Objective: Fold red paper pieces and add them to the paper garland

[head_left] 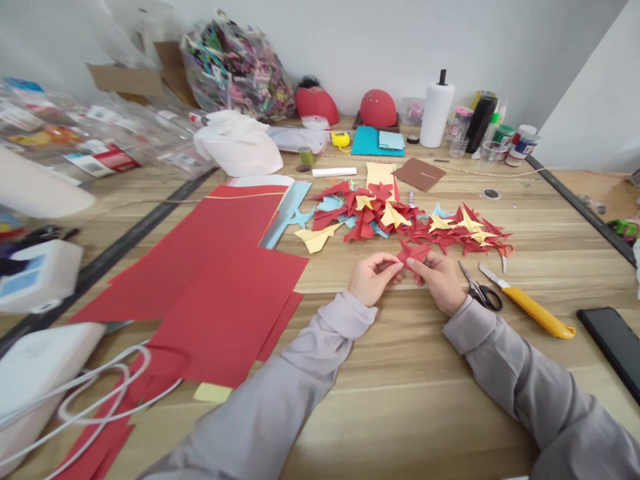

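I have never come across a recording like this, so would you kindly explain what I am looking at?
Of course. There is no machine here, only a person's bare left hand and right hand. The single picture comes from a camera worn on the person's head, looking forward and down. Between them, the hands hold a folded red paper piece with pointed tips. Beyond it, on the light brown wood-grain table, lies a heap of folded red, yellow and blue paper. Flat red paper sheets lie to the left; black-handled metal scissors and a yellow-handled cutter lie to the right.
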The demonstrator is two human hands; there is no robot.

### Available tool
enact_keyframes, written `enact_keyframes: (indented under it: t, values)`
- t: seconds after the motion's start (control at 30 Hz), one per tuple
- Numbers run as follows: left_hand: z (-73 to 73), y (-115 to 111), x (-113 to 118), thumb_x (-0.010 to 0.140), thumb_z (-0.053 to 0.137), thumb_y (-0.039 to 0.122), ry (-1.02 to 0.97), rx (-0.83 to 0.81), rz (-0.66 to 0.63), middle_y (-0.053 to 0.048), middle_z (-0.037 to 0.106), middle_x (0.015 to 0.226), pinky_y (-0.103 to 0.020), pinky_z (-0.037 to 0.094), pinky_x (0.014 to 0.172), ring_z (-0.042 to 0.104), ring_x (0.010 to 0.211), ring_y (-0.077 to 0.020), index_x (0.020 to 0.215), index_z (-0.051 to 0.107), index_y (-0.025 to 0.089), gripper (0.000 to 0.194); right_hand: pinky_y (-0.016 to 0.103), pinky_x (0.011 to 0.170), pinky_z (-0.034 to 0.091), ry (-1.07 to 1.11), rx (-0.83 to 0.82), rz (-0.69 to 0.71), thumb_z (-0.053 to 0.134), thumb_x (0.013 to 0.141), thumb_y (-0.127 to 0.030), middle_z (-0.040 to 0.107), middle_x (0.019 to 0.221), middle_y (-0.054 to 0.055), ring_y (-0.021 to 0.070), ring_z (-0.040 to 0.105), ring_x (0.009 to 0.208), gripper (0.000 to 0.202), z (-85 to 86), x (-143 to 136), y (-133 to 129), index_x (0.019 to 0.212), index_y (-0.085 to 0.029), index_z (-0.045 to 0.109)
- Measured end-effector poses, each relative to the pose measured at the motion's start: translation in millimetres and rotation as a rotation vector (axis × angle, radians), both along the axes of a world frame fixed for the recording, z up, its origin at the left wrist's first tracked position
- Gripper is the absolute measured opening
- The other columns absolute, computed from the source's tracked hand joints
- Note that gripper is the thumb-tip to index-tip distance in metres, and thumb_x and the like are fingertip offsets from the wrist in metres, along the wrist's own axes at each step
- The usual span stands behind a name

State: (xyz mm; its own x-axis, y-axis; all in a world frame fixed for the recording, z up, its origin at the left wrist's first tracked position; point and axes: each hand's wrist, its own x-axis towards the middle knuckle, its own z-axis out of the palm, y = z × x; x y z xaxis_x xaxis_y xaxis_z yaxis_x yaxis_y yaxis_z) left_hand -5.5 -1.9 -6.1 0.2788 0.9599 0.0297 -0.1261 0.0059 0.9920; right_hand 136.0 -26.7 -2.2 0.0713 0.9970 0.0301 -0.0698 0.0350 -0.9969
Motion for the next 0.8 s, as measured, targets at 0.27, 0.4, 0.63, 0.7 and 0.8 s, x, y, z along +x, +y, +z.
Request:
enact_keyframes:
  t: [0.27, 0.4, 0.63, 0.7, 0.8]
  values:
    - [2.0, 4.0, -2.7, 0.059, 0.073, 0.033, -0.066, -0.057, -0.003, 0.000, 0.061, 0.052, -0.022, 0.046, 0.051, 0.057, 0.046, -0.0096, 0.068, 0.057, 0.012, 0.027, 0.021, 0.042, 0.036, -0.123, -0.032, 0.087, 0.066, 0.066, -0.045, 0.056, 0.048, -0.001, 0.0080, 0.046, 0.041, 0.033, 1.3, 0.5, 0.4, 0.058, -0.015, 0.058]
    - [-0.6, 5.5, -2.4, 0.057, 0.074, 0.032, -0.096, -0.095, 0.001, 0.002, 0.060, 0.050, -0.020, 0.044, 0.047, 0.056, 0.044, -0.0091, 0.066, 0.052, 0.013, 0.030, 0.021, 0.043, 0.036, -0.118, -0.043, 0.129, 0.066, 0.067, -0.045, 0.056, 0.048, -0.001, 0.0077, 0.045, 0.041, 0.033, 1.0, 1.2, 0.7, 0.056, -0.015, 0.059]
    - [-1.3, 6.4, -1.8, 0.055, 0.075, 0.032, -0.092, -0.068, 0.038, 0.004, 0.057, 0.048, -0.020, 0.042, 0.044, 0.054, 0.041, -0.0084, 0.063, 0.049, 0.014, 0.032, 0.021, 0.044, 0.037, -0.112, -0.063, 0.152, 0.061, 0.072, -0.046, 0.053, 0.043, -0.001, 0.0077, 0.046, 0.041, 0.037, 1.2, 2.4, 0.2, 0.051, -0.014, 0.060]
    - [-0.8, 6.5, -1.9, 0.055, 0.075, 0.032, -0.092, -0.062, 0.047, 0.004, 0.057, 0.049, -0.020, 0.042, 0.044, 0.054, 0.041, -0.0082, 0.062, 0.049, 0.014, 0.033, 0.021, 0.044, 0.037, -0.123, -0.062, 0.170, 0.061, 0.072, -0.046, 0.055, 0.045, -0.001, 0.0079, 0.046, 0.041, 0.037, 1.6, 2.3, 0.5, 0.054, -0.014, 0.061]
    - [-0.1, 6.4, -2.0, 0.055, 0.075, 0.032, -0.093, -0.069, 0.040, 0.004, 0.057, 0.049, -0.020, 0.042, 0.044, 0.054, 0.041, -0.0084, 0.063, 0.049, 0.014, 0.033, 0.021, 0.043, 0.037, -0.143, -0.055, 0.190, 0.064, 0.069, -0.047, 0.058, 0.049, 0.000, 0.0077, 0.047, 0.041, 0.035, 0.2, 2.5, 1.6, 0.057, -0.014, 0.062]
